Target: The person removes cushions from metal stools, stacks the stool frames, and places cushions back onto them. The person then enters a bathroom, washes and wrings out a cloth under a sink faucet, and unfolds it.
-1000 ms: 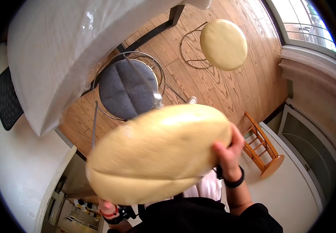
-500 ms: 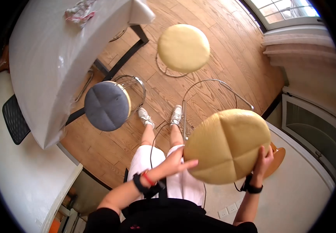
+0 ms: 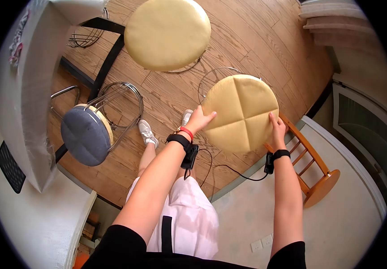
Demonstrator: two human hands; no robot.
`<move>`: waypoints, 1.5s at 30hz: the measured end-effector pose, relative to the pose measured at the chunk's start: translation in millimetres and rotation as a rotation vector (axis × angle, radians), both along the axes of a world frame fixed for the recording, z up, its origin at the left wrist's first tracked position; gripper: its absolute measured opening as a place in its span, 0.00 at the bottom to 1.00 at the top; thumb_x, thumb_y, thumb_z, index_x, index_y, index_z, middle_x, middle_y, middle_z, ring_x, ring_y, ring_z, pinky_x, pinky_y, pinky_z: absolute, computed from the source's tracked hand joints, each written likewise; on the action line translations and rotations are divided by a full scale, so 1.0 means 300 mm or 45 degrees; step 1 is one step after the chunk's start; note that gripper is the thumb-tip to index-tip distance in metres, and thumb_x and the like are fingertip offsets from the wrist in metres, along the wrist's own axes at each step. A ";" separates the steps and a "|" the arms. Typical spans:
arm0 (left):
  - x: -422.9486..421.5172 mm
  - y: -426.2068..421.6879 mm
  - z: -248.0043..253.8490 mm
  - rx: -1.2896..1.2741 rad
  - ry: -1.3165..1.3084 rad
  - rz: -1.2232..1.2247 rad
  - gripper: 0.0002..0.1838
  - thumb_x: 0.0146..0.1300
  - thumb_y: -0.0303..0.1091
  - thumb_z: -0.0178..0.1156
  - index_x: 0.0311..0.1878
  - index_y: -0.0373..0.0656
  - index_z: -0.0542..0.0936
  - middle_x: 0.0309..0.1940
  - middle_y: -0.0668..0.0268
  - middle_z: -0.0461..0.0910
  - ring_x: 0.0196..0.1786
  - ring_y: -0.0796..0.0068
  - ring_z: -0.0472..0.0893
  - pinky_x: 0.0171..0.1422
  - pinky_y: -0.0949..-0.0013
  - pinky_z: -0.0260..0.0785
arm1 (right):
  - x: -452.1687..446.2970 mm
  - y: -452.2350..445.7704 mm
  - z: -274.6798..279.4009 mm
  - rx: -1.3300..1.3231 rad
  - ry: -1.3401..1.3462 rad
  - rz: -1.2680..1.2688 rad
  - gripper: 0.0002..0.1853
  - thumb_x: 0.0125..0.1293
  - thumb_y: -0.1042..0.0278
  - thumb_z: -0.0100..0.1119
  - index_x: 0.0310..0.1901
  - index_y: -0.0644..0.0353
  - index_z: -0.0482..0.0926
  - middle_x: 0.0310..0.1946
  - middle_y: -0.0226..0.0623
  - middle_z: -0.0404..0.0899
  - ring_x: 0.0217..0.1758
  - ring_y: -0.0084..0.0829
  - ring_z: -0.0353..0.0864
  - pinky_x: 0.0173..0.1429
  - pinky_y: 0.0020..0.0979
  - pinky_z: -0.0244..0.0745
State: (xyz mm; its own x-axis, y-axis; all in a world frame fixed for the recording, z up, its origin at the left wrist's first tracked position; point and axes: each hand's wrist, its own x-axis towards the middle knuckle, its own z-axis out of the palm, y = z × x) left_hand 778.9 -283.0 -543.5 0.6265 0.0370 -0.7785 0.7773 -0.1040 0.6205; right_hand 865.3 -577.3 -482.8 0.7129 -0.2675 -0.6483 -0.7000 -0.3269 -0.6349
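Observation:
Both of my hands hold a round stool with a padded yellow seat (image 3: 240, 112), quartered by two crossing seams. My left hand (image 3: 198, 121) grips the left rim, thumb lying on top and fingers hidden below. On the opposite rim, my right hand (image 3: 278, 131) is closed with its fingertips at the upper edge. Part of the stool's thin metal frame shows beyond the seat; whether it touches the floor I cannot tell. Farther off stands another yellow stool (image 3: 167, 35). To the left is a stool with a grey-blue seat (image 3: 86, 134) and a metal ring base.
A table (image 3: 36, 98) under a clear plastic cover is on the left, with dark legs. A wooden chair (image 3: 312, 157) stands right beside the wall. My shoes (image 3: 147, 132) are on the wood floor (image 3: 166, 96). Cables hang from my wrist devices (image 3: 190, 157).
The held stool has moved forward, away from my body. My left hand, earlier with fingers extended over the rim, now grips the seat's left side. The view has shifted.

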 end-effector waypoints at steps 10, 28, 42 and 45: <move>-0.015 -0.042 0.008 0.200 -0.144 -0.003 0.31 0.52 0.44 0.62 0.51 0.30 0.64 0.48 0.50 0.70 0.47 0.61 0.74 0.51 0.65 0.67 | 0.090 -0.073 -0.139 -0.011 0.258 0.056 0.23 0.58 0.54 0.58 0.44 0.68 0.72 0.37 0.37 0.76 0.37 0.26 0.74 0.40 0.27 0.68; -1.345 1.397 0.364 0.810 0.157 1.652 0.22 0.62 0.47 0.48 0.52 0.41 0.68 0.53 0.62 0.68 0.57 0.71 0.66 0.57 0.69 0.59 | -0.696 1.639 0.152 0.373 0.112 1.406 0.26 0.52 0.60 0.62 0.49 0.66 0.67 0.43 0.47 0.73 0.44 0.41 0.74 0.46 0.33 0.69; -1.240 1.734 0.222 0.311 0.021 1.185 0.32 0.51 0.53 0.57 0.43 0.26 0.72 0.41 0.49 0.76 0.43 0.62 0.75 0.49 0.69 0.65 | -0.867 1.998 0.086 0.259 0.171 0.506 0.36 0.41 0.57 0.72 0.47 0.72 0.67 0.39 0.43 0.74 0.40 0.31 0.74 0.47 0.26 0.68; -1.270 1.734 0.349 0.038 -0.108 1.210 0.32 0.53 0.49 0.56 0.47 0.25 0.70 0.46 0.53 0.73 0.47 0.67 0.72 0.52 0.72 0.62 | -0.914 1.983 0.172 0.211 0.043 0.436 0.31 0.42 0.59 0.71 0.43 0.71 0.68 0.36 0.41 0.74 0.38 0.28 0.74 0.46 0.25 0.68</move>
